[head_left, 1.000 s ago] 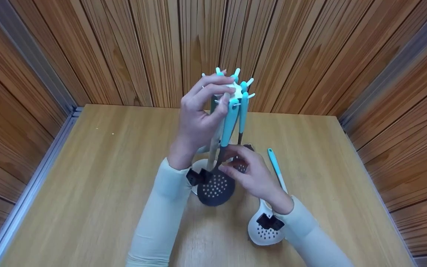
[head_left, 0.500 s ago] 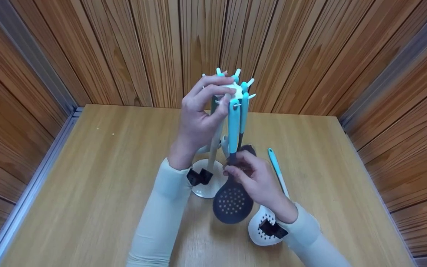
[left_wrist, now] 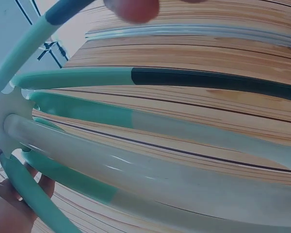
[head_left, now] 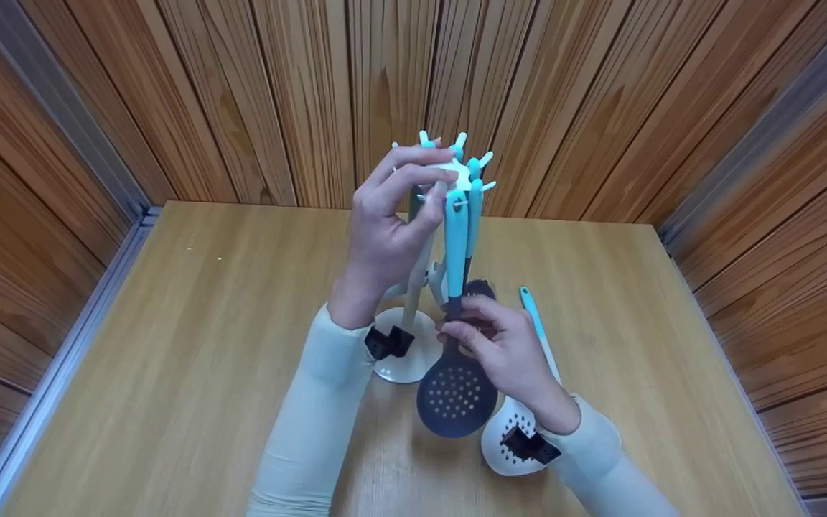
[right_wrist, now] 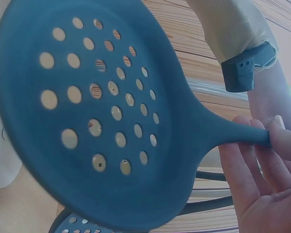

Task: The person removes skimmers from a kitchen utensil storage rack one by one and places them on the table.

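My left hand [head_left: 392,208] grips the top of a white utensil stand [head_left: 413,287], fingers curled over its crown of hooks. From a front hook hangs a dark skimmer [head_left: 456,398] with a turquoise handle. The skimmer's neck is pinched by my right hand [head_left: 510,348], between thumb and fingers. In the right wrist view the perforated head of the skimmer [right_wrist: 102,107] fills much of the picture, and my right hand [right_wrist: 266,174] holds its shaft. Other turquoise-handled utensils hang around the stand's white pole [left_wrist: 136,165] in the left wrist view.
A white skimmer [head_left: 517,445] with a turquoise handle lies on the wooden table [head_left: 198,373], partly under my right wrist. The stand's round base [head_left: 403,359] rests near the table's middle. Wood-panelled walls [head_left: 298,100] enclose the back and sides.
My right hand has taken hold of the dark skimmer's neck and swung its head right and toward me, uncovering the stand's base. The left hand stays on the stand's top.
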A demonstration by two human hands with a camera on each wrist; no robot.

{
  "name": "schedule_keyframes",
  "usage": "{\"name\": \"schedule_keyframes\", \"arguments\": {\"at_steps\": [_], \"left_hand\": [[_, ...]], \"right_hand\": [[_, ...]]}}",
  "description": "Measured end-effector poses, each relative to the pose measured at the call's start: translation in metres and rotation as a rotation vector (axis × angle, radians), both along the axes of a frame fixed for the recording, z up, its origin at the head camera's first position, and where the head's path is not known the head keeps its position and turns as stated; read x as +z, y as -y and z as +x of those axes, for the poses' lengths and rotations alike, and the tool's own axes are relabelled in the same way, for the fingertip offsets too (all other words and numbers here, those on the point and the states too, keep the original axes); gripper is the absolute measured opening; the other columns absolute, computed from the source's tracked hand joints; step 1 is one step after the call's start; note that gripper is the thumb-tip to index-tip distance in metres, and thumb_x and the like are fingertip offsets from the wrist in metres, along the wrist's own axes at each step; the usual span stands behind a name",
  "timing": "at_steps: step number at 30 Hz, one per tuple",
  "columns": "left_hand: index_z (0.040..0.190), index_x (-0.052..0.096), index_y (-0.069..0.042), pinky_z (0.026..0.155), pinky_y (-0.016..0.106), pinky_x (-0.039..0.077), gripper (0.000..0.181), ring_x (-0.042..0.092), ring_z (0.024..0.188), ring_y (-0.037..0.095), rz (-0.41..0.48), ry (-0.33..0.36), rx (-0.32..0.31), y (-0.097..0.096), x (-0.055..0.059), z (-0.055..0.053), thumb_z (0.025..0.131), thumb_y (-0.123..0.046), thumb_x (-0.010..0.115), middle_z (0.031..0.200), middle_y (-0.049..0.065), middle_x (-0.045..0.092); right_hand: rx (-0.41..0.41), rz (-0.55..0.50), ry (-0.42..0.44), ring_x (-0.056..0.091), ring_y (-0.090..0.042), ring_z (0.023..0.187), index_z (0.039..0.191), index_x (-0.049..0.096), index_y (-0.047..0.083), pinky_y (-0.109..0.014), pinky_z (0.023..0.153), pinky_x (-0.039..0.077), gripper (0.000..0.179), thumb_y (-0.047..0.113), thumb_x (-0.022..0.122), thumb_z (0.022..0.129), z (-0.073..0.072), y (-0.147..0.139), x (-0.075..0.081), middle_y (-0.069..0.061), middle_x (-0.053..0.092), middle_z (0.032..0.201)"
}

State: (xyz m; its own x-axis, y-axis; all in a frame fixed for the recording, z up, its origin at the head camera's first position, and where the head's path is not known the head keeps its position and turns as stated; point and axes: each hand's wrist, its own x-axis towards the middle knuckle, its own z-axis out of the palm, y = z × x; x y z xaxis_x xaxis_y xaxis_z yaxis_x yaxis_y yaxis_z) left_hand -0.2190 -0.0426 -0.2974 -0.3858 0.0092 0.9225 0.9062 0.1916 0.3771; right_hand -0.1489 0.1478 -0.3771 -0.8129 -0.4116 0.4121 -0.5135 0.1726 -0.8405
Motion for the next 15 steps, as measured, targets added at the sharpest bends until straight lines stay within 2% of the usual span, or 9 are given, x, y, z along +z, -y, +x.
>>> {"name": "schedule_keyframes", "arguments": {"at_steps": [4, 9, 15], "left_hand": [[0.104, 0.071, -0.003, 0.093, 0.037, 0.053, 0.020, 0.059, 0.120, 0.024, -0.006, 0.001, 0.007, -0.0002, 0.0005, 0.0003, 0.089, -0.007, 0.059, 0.116, 0.014, 0.066], [0.105, 0.071, -0.003, 0.093, 0.036, 0.053, 0.020, 0.059, 0.120, 0.023, -0.009, -0.001, 0.017, -0.0002, -0.0003, 0.0005, 0.089, -0.007, 0.060, 0.116, 0.014, 0.066], [0.105, 0.071, -0.003, 0.093, 0.037, 0.053, 0.020, 0.059, 0.120, 0.025, -0.005, 0.003, 0.012, 0.0004, -0.0005, 0.0009, 0.089, -0.007, 0.060, 0.117, 0.014, 0.066]], "right_hand": [[0.002, -0.007, -0.006, 0.072, -0.019, 0.083, 0.108, 0.071, 0.010, -0.035, 0.071, 0.060, 0.014, 0.008, 0.067, 0.094, 0.0000, -0.0009, 0.0023, -0.004, 0.074, 0.093], [0.009, -0.021, -0.004, 0.072, -0.020, 0.081, 0.109, 0.071, 0.010, -0.037, 0.074, 0.060, 0.015, 0.006, 0.066, 0.094, 0.0008, -0.0021, 0.0035, 0.001, 0.073, 0.093], [0.029, -0.037, -0.005, 0.073, -0.025, 0.083, 0.110, 0.070, 0.006, -0.037, 0.076, 0.060, 0.017, 0.002, 0.066, 0.094, 0.0024, -0.0030, 0.0039, -0.003, 0.073, 0.095]]}}
